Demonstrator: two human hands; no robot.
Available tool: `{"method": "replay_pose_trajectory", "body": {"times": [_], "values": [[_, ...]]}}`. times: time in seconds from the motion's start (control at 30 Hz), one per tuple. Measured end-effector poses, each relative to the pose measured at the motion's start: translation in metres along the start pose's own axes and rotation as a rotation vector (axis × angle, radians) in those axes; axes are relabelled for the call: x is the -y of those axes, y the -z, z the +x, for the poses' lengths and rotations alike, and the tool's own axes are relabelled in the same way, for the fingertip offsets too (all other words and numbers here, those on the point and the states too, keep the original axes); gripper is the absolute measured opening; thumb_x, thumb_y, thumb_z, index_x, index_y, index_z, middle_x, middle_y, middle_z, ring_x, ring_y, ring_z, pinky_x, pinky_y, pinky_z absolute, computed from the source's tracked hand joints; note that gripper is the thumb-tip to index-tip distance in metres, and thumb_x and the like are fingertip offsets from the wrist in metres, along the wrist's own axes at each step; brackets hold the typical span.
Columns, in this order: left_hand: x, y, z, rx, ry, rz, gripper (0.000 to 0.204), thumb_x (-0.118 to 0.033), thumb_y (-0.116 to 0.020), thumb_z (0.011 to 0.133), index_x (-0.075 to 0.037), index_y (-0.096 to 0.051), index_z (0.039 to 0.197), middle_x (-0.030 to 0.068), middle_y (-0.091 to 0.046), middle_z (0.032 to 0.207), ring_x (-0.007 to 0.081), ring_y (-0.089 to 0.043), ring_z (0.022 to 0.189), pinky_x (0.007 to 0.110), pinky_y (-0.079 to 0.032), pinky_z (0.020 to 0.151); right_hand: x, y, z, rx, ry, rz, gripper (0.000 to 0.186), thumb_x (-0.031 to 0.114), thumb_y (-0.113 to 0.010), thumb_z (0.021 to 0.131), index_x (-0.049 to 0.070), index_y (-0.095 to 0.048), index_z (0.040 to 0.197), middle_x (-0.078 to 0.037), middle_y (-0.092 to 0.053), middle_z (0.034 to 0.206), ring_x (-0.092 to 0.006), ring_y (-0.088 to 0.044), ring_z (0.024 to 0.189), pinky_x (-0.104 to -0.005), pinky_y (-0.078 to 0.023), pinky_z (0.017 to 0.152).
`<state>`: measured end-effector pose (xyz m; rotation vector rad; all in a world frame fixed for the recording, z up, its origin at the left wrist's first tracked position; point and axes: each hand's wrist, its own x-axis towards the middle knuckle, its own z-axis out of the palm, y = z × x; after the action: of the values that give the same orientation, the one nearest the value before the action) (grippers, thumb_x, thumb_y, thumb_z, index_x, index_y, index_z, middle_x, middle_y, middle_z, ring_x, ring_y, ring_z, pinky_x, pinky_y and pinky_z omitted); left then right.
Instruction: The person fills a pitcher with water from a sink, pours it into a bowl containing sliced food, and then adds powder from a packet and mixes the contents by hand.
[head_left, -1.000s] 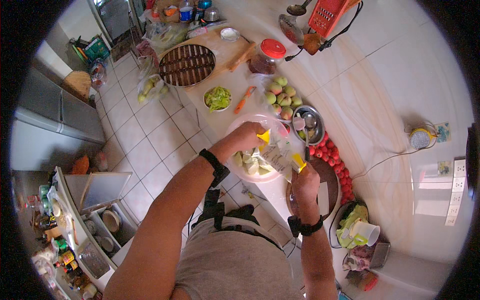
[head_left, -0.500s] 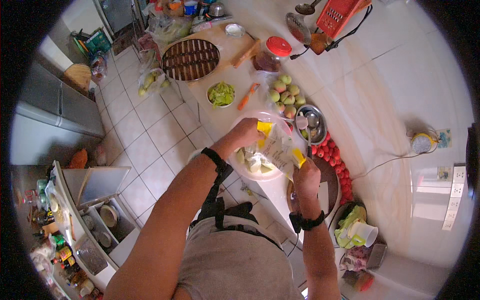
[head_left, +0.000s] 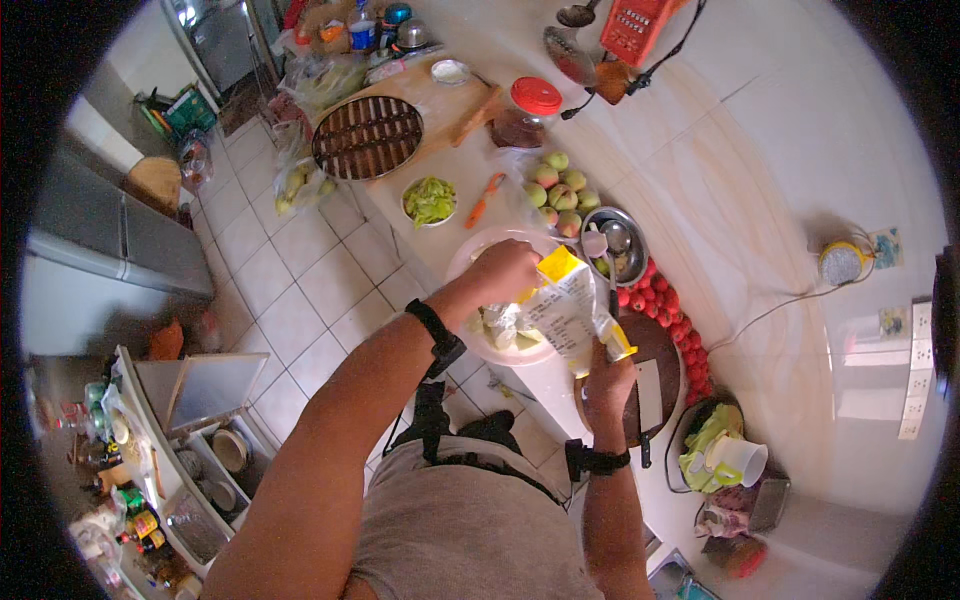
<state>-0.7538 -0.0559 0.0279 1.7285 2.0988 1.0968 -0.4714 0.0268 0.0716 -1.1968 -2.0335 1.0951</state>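
Observation:
My left hand (head_left: 505,268) grips the upper yellow edge of a white-and-yellow plastic package (head_left: 565,315) over a pale pink basin (head_left: 462,262) holding pale pieces (head_left: 505,325). My right hand (head_left: 606,378) is closed on the package's lower right corner. Beside that hand lie a round dark chopping board (head_left: 660,340) and a cleaver (head_left: 648,395), partly behind it. A steel bowl (head_left: 630,265) with utensils sits right of the basin, next to several red tomato-like fruits (head_left: 680,335).
Beyond are a bowl of greens (head_left: 430,200), an orange peeler (head_left: 485,200), bagged peaches (head_left: 565,195), a red-lidded jar (head_left: 525,105) and a slatted round tray (head_left: 367,137). A pot with greens (head_left: 705,455) sits at right. An open low cabinet (head_left: 215,395) stands at left.
The package is tilted further, its lower end dropped. My left hand has moved slightly right; my right hand has moved down. More of the cleaver now shows.

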Motion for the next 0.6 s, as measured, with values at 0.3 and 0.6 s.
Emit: {"method": "replay_pose_trajectory", "body": {"times": [0.3,0.6], "values": [[-0.017,0.013,-0.001,0.160,0.287,0.122,0.028,-0.029,-0.073,0.086,-0.005,-0.077,0.099,0.0173,-0.073,0.104,0.0361,-0.070,0.103,0.050,-0.056,0.090,-0.005,-0.002,0.013,0.066,0.126,-0.316,0.030,0.023,-0.072,0.099,-0.005,-0.074,0.109,-0.023,-0.077,0.093,-0.0348,-0.078,0.089,-0.0420,-0.058,0.074],[-0.045,0.008,0.016,0.191,0.249,-0.100,0.033,-0.029,-0.076,0.088,-0.003,-0.075,0.110,0.0188,-0.075,0.098,0.0351,-0.074,0.089,0.046,-0.057,0.082,-0.099,-0.002,0.009,0.103,-0.238,0.512,0.035,0.016,-0.065,0.105,-0.005,-0.062,0.134,-0.007,-0.069,0.113,-0.0160,-0.066,0.099,-0.0340,-0.056,0.083]]}}
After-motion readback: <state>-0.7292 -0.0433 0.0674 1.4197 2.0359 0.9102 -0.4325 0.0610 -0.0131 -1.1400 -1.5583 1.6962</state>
